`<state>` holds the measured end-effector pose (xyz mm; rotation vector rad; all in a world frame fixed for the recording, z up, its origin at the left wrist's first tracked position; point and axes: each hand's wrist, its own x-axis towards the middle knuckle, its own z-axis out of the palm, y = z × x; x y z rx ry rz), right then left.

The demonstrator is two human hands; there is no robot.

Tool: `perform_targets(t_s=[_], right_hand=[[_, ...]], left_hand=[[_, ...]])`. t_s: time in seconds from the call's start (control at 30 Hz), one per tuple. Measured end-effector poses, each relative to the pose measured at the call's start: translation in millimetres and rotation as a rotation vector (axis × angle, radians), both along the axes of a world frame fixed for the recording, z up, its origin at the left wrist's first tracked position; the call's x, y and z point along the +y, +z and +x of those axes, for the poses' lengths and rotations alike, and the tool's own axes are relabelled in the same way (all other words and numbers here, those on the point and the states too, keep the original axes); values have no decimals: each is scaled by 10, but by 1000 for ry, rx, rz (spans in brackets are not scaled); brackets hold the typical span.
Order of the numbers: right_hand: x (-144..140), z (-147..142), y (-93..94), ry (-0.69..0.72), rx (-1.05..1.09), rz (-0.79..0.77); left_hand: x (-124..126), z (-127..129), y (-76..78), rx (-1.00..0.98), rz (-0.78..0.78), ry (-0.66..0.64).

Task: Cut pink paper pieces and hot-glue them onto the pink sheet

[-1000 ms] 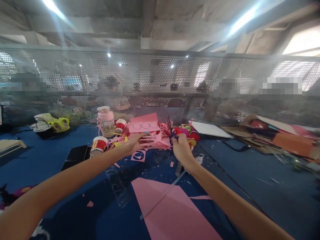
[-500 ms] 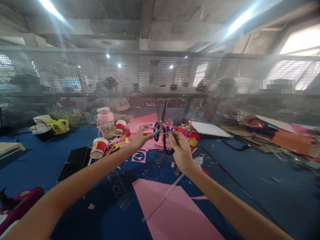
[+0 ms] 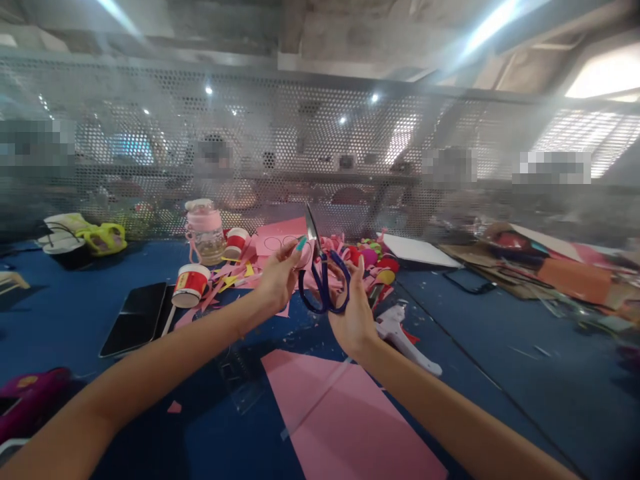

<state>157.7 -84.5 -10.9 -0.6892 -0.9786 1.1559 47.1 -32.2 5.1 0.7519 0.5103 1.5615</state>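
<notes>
A pair of scissors (image 3: 325,283) with dark blue handles stands upright in my right hand (image 3: 354,313), its blades pointing up and away. The thumb rises beside the right handle loop and the other fingers are partly hidden behind it. Just left of the blades, my left hand (image 3: 279,279) pinches a small piece of pink paper (image 3: 306,255); a teal nail shows on the thumb. Behind both hands lies a pink sheet with drawn circles (image 3: 280,244), among pink paper scraps. A large pink sheet (image 3: 345,413) is on the blue table nearer to me.
On the left are paper cups (image 3: 191,285), a pink-lidded bottle (image 3: 205,233) and a black phone (image 3: 134,318). A white glue gun (image 3: 406,339) lies beside my right wrist. White board (image 3: 420,251) and cardboard sit at the right. A perforated metal screen (image 3: 300,147) closes the back.
The scissors have turned and come lower, showing both handle loops face on. My right hand has opened up behind them, and the glue gun is more visible. The view has shifted slightly.
</notes>
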Motion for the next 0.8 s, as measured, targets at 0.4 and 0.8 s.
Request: perform_targets(t_s=[0.4,0.8], right_hand=[[92,-9,-124,-19,-63,-25],[94,258,-168,524,247,-360]], left_hand=[[-61,18,-54,50,-34,54],[79,-171,-20,472,280,280]])
